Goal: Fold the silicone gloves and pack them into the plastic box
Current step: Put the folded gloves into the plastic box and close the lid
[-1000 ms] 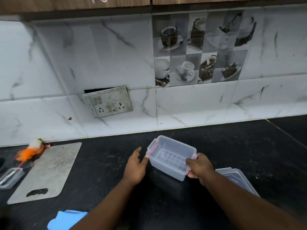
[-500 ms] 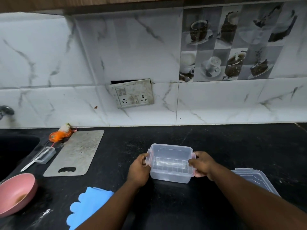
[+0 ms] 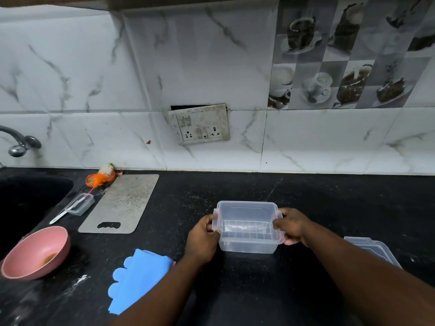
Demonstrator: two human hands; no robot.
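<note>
A clear plastic box (image 3: 247,245) with pink side clips stands open and empty on the black counter. My left hand (image 3: 203,238) grips its left end and my right hand (image 3: 293,227) grips its right end. Blue silicone gloves (image 3: 136,281) lie flat on the counter to the lower left of the box, partly hidden by my left forearm. The box's clear lid (image 3: 374,251) lies on the counter to the right, behind my right forearm.
A grey cutting board (image 3: 122,203) lies at the left. Beside it are a small clear container (image 3: 80,204), an orange scrubber (image 3: 100,178) and a pink bowl (image 3: 35,254). A dark sink (image 3: 28,196) and tap (image 3: 20,143) sit far left.
The box has been turned level and set square on the counter, with both hands now on its ends. The view has shifted left, bringing the gloves, bowl and sink into sight.
</note>
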